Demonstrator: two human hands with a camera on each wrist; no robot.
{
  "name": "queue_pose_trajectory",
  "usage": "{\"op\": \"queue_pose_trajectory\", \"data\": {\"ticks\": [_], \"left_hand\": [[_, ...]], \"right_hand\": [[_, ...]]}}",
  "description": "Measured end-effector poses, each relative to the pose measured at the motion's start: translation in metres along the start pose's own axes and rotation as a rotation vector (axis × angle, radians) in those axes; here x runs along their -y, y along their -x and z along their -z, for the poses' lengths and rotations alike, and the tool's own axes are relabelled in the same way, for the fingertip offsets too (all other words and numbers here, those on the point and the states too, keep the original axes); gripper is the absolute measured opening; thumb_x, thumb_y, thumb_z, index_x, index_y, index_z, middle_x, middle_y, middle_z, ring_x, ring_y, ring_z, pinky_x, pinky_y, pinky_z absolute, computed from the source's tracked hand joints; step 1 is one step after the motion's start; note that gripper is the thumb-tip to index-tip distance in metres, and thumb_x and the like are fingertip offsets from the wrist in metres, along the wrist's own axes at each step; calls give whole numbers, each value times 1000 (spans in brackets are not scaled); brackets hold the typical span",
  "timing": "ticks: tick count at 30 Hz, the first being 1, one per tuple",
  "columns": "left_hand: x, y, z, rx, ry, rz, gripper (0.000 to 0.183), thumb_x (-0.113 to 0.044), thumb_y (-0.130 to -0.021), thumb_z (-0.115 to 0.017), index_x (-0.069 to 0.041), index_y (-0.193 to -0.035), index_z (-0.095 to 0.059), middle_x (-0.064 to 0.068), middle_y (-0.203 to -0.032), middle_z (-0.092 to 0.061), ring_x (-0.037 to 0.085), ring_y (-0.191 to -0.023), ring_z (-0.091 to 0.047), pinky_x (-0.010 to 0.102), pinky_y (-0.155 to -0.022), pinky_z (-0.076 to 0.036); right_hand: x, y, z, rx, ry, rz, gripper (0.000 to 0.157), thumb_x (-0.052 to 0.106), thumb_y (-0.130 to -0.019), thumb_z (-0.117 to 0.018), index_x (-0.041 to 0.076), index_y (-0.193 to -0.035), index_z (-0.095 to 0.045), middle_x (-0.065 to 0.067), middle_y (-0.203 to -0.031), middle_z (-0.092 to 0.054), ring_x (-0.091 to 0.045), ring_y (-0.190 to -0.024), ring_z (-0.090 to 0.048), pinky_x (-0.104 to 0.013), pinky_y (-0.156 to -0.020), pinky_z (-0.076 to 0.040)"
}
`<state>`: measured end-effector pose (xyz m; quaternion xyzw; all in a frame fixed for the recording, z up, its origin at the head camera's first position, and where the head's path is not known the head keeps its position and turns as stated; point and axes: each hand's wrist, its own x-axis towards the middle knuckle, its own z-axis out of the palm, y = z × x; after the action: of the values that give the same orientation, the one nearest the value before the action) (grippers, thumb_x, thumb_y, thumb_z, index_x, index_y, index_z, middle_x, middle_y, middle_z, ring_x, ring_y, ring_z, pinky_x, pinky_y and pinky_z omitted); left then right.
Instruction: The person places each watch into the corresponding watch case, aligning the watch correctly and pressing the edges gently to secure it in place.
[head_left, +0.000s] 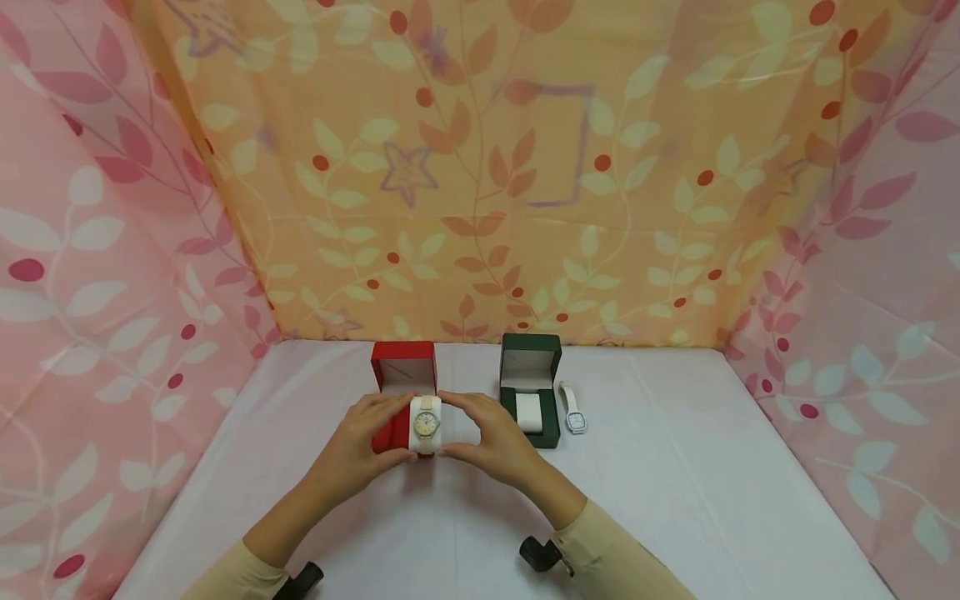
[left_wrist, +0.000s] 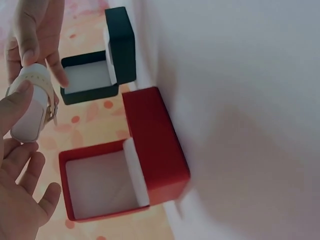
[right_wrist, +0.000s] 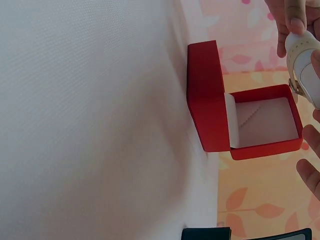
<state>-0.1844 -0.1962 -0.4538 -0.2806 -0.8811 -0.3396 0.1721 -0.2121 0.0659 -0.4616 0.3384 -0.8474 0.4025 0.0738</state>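
Note:
A watch with a pale round dial and cream strap (head_left: pixel 426 424) is wrapped around a white cushion (left_wrist: pixel 29 120). My left hand (head_left: pixel 362 437) pinches the cushion's left end between thumb and fingers. At the opposite end, my right hand (head_left: pixel 501 437) grips it the same way. They hold it in front of an open red watch box (head_left: pixel 403 353), whose base is partly hidden behind the left hand and cushion. In the right wrist view, the back of the strap and its buckle (right_wrist: pixel 296 86) show beneath the cushion.
To the right stands an open dark green box (head_left: pixel 531 345) with a white cushion (head_left: pixel 528 412) inside. Beside it on the white-covered table (head_left: pixel 660 492) lies a second watch (head_left: pixel 575 422) with a white strap. Patterned cloth walls (head_left: pixel 480 275) enclose the back and sides.

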Motion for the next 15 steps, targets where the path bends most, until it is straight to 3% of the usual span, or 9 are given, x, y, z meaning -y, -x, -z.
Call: {"op": "queue_pose_trajectory", "data": {"ticks": [5, 15], "left_hand": [[14, 2, 0, 6, -9, 16, 89, -24, -71, -95, -20, -150, -53, -5, -136, -62, 13, -126, -51, 48, -100, -54], [24, 0, 8, 33, -18, 25, 89, -21, -72, -94, -15, -151, -53, 3, -136, -61, 21, -125, -54, 49, -96, -56]], "right_hand": [[-2, -7, -8, 17, 15, -10, 77, 35, -85, -85, 30, -153, -48, 10, -146, -57, -15, -134, -53, -46, -106, -50], [-3, -21, -16, 32, 17, -43, 76, 37, -85, -84, 29, -152, -50, 8, -144, -59, -16, -133, -53, -47, -105, -51]]}}
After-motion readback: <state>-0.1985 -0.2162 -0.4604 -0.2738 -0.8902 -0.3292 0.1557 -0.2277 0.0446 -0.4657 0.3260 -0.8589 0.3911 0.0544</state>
